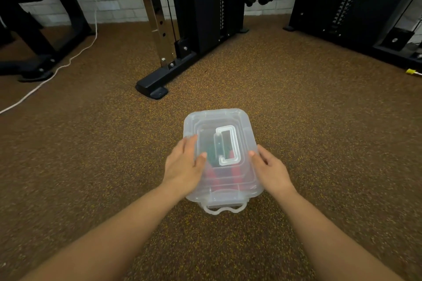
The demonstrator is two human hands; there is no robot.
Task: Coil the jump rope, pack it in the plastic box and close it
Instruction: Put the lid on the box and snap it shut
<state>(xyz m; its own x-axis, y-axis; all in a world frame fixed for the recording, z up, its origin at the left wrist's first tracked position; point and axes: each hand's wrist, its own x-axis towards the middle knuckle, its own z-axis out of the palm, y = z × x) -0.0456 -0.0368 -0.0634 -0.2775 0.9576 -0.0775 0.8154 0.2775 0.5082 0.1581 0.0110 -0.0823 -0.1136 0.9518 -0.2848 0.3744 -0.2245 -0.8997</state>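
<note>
A clear plastic box point(237, 121) stands on the brown speckled floor in the middle of the view, with its lid on and a white carry handle point(228, 145) lying flat on the lid. Through the plastic I see the jump rope point(220, 174), with red handles and a dark green coil, blurred by the lid. My left hand point(185, 166) rests flat on the lid's left side, fingers spread. Against the box's right edge lies my right hand point(271, 170), fingers loosely extended. A front latch point(225, 209) sticks out toward me.
A black cable machine base point(157, 84) with a chrome post stands just beyond the box. Another black machine point(356, 13) is at the far right, a bench frame point(43, 52) at the far left. A white cord point(57, 68) trails across the floor on the left.
</note>
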